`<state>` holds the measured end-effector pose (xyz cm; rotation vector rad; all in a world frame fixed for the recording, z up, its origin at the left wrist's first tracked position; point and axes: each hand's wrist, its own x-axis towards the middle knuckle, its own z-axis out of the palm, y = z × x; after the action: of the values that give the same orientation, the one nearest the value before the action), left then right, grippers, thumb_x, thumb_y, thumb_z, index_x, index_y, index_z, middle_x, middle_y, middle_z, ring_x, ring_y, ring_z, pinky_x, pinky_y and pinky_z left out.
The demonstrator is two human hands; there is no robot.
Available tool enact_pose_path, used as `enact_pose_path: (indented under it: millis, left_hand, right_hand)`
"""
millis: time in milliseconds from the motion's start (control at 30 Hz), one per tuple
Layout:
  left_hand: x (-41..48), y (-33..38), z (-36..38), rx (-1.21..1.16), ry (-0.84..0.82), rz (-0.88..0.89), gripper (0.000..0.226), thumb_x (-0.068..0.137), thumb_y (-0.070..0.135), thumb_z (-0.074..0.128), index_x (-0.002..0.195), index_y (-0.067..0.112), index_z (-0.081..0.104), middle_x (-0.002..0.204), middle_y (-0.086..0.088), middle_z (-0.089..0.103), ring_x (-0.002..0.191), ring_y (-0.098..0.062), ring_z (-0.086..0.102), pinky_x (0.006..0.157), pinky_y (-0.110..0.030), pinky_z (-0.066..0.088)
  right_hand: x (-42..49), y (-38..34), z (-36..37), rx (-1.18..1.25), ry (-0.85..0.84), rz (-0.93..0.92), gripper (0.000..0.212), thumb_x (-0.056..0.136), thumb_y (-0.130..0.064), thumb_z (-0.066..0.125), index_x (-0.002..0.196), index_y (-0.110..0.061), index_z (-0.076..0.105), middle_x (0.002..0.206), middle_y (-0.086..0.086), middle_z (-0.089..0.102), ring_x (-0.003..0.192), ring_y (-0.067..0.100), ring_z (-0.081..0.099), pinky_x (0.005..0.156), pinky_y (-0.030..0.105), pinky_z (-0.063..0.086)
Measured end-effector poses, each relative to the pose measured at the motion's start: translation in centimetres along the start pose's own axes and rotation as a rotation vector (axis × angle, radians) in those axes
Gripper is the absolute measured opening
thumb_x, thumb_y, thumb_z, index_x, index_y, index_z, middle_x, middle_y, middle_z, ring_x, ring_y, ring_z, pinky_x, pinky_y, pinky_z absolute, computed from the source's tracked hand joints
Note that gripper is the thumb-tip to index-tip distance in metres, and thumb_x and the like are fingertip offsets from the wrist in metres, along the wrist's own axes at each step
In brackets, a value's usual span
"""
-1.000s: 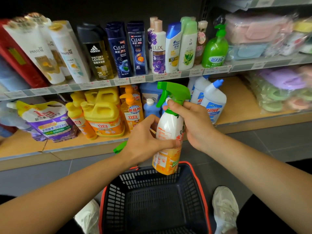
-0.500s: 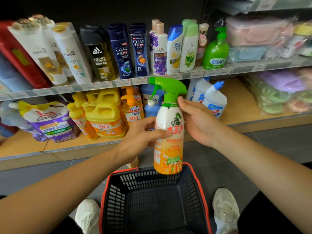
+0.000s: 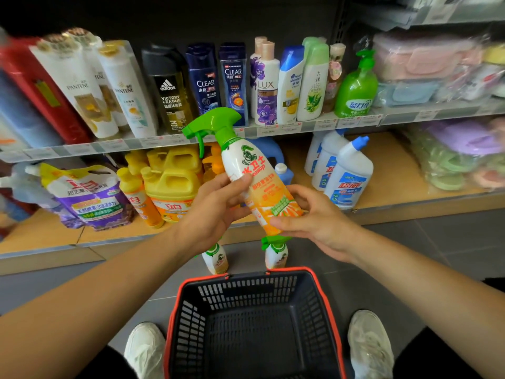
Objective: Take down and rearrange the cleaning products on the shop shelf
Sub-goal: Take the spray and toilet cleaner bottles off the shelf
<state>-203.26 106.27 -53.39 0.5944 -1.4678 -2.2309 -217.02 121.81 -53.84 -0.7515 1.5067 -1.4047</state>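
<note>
A white and orange spray bottle [image 3: 257, 176] with a green trigger head is held tilted, top leaning left, in front of the lower shelf [image 3: 396, 170]. My left hand [image 3: 216, 212] grips its middle from the left. My right hand [image 3: 311, 217] holds its orange base from the right, fingers curled round it. Two more spray bottles of the same kind [image 3: 217, 259] [image 3: 276, 254] stand on the floor below, partly hidden by my hands. A dark basket with a red rim [image 3: 254, 277] sits on the floor between my shoes.
The lower shelf holds yellow detergent jugs [image 3: 172, 187], a purple refill pouch [image 3: 90, 201], a blue bottle [image 3: 282, 172] and white toilet cleaner bottles [image 3: 347, 176]. Shampoo bottles [image 3: 232, 83] and a green pump bottle [image 3: 355, 88] line the upper shelf. Wrapped packs [image 3: 459, 149] lie at the right.
The spray bottle has tipped from upright to leaning left. My right hand slid from its neck down to its base. The view shifted, showing two bottles on the floor.
</note>
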Motion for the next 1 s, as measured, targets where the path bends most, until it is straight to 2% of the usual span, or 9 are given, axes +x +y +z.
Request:
enact_pose_path:
  millis: [133,267,367,433,533,600,733,867,1000]
  left_hand:
    - [0.1,0.6,-0.7,0.272,0.055,0.052,0.048,0.078,0.04,0.077,0.118,0.015,0.07,0.111,-0.008,0.076,0.103,-0.026,0.073,0.083,-0.038,0.062]
    - [-0.1,0.7,-1.8,0.633,0.194,0.052,0.041,0.07,0.05,0.081,0.077,0.01,0.078,0.075,-0.009,0.077,0.065,-0.021,0.074,0.053,-0.023,0.055]
    - [0.0,0.0,-2.0,0.785,0.229,0.231,0.031,0.073,0.041,0.086,0.064,0.014,0.074,0.062,-0.004,0.072,0.052,-0.013,0.066,0.05,-0.021,0.051]
    - [0.1,0.1,-1.7,0.817,0.172,0.317,0.029,0.066,0.042,0.09,0.08,0.022,0.075,0.075,0.0,0.074,0.064,-0.006,0.066,0.058,-0.019,0.053]
    - [0.0,-0.2,-1.4,0.856,-0.094,0.212,0.067,0.061,0.042,0.091,0.123,0.029,0.067,0.115,0.01,0.07,0.102,-0.001,0.066,0.087,-0.03,0.058]
    - [-0.3,-0.5,-1.1,0.861,-0.252,0.165,0.077,0.069,0.032,0.091,0.137,0.026,0.058,0.125,0.011,0.068,0.116,-0.006,0.063,0.1,-0.036,0.053]
    - [-0.3,-0.6,-0.9,0.775,-0.289,0.179,0.074,0.074,0.018,0.089,0.138,0.019,0.053,0.124,0.004,0.068,0.114,-0.016,0.067,0.098,-0.04,0.056]
    - [-0.6,-0.8,-0.8,0.788,-0.29,0.222,0.073,0.071,0.016,0.092,0.135,0.02,0.056,0.12,0.004,0.07,0.112,-0.015,0.068,0.097,-0.038,0.057]
    - [-0.7,-0.8,-0.9,0.834,-0.263,0.288,0.076,0.069,0.017,0.093,0.136,0.018,0.055,0.12,0.004,0.069,0.114,-0.016,0.066,0.097,-0.039,0.056]
  right_hand:
    - [0.4,0.0,-0.8,-0.055,0.124,-0.124,0.079,0.057,-0.016,0.09,0.13,-0.019,0.059,0.121,0.006,0.068,0.108,0.023,0.069,0.084,0.042,0.06]
    - [0.8,-1.3,-2.6,-0.093,0.302,-0.299,0.066,0.057,-0.011,0.094,0.112,-0.035,0.068,0.105,-0.015,0.072,0.104,0.013,0.069,0.075,0.028,0.059]
    - [0.9,-2.3,-3.0,-0.16,0.319,-0.389,0.066,0.051,-0.021,0.092,0.111,-0.033,0.067,0.105,-0.014,0.073,0.099,0.005,0.068,0.072,0.024,0.057]
    - [0.8,-2.2,-2.6,-0.159,0.281,-0.402,0.06,0.051,-0.018,0.091,0.106,-0.028,0.068,0.104,-0.008,0.075,0.095,0.007,0.069,0.07,0.028,0.058]
    - [0.3,-2.0,-2.0,-0.18,0.214,-0.414,0.05,0.053,-0.013,0.09,0.097,-0.027,0.072,0.102,-0.004,0.076,0.094,0.012,0.07,0.072,0.041,0.062]
    - [0.0,-2.3,-1.8,-0.205,0.149,-0.441,0.047,0.057,-0.014,0.091,0.098,-0.028,0.073,0.108,-0.003,0.074,0.101,0.015,0.069,0.076,0.043,0.062]
    - [-0.3,-2.6,-1.4,-0.204,0.073,-0.484,0.048,0.057,-0.025,0.092,0.101,-0.029,0.073,0.116,-0.002,0.072,0.11,0.018,0.066,0.083,0.039,0.06]
    - [-0.2,-2.9,-1.3,-0.18,0.009,-0.454,0.039,0.068,-0.032,0.086,0.105,-0.027,0.073,0.119,0.005,0.069,0.113,0.021,0.065,0.087,0.041,0.058]
    - [0.1,-3.0,-1.2,-0.188,0.024,-0.426,0.027,0.078,-0.027,0.079,0.103,-0.032,0.072,0.114,0.001,0.07,0.108,0.021,0.065,0.087,0.038,0.055]
